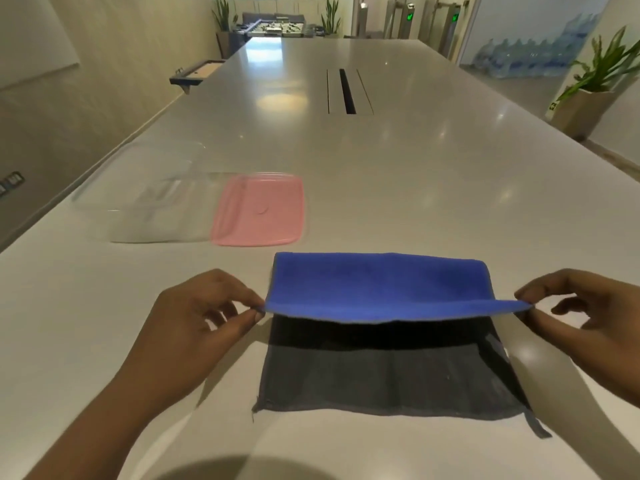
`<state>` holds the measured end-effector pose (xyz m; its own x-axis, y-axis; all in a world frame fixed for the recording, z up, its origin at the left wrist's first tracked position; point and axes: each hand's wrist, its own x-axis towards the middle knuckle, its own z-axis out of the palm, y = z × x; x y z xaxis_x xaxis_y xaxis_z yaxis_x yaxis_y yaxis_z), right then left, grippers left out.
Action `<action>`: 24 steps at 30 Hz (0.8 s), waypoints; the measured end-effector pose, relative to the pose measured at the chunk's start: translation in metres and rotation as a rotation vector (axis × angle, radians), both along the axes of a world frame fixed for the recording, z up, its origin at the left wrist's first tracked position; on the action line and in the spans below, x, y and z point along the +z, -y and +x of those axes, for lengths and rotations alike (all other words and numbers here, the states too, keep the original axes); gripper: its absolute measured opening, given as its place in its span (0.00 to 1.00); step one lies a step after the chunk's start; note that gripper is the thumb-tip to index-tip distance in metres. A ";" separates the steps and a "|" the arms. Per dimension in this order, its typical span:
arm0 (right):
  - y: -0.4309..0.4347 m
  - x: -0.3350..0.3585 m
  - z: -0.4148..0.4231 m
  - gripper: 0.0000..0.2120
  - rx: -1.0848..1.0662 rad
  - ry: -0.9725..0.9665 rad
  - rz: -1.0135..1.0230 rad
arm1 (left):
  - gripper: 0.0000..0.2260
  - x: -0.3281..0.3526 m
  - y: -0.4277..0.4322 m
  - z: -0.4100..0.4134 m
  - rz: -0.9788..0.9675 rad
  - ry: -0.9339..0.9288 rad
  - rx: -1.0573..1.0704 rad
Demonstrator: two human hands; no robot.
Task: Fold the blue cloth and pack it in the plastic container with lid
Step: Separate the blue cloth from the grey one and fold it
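The blue cloth lies in front of me on the table; its upper face is blue, its inner face dark grey. The far half is lifted and folded toward me over the grey near half. My left hand pinches the cloth's left corner between thumb and fingers. My right hand pinches the right corner. The raised edge hangs between both hands, a little above the grey part. The clear plastic container stands open at the left, and its pink lid lies flat beside it on the right.
The long pale table runs far ahead, with a cable slot in its middle. Its left edge lies close to the container. A potted plant stands off the table's right side.
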<state>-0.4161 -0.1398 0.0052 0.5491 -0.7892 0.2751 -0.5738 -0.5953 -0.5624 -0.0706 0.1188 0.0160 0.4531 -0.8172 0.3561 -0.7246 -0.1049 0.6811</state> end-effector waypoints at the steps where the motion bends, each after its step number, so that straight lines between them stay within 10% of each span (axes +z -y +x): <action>1: -0.002 -0.006 -0.007 0.18 0.018 -0.020 0.011 | 0.15 -0.004 -0.005 -0.002 0.016 -0.004 0.000; 19: -0.021 -0.027 -0.033 0.17 0.256 -0.404 0.134 | 0.11 -0.021 -0.041 -0.019 0.413 -0.065 -0.242; 24: -0.036 0.011 0.006 0.20 0.223 -0.163 0.085 | 0.13 -0.007 -0.019 -0.033 0.280 0.027 -0.149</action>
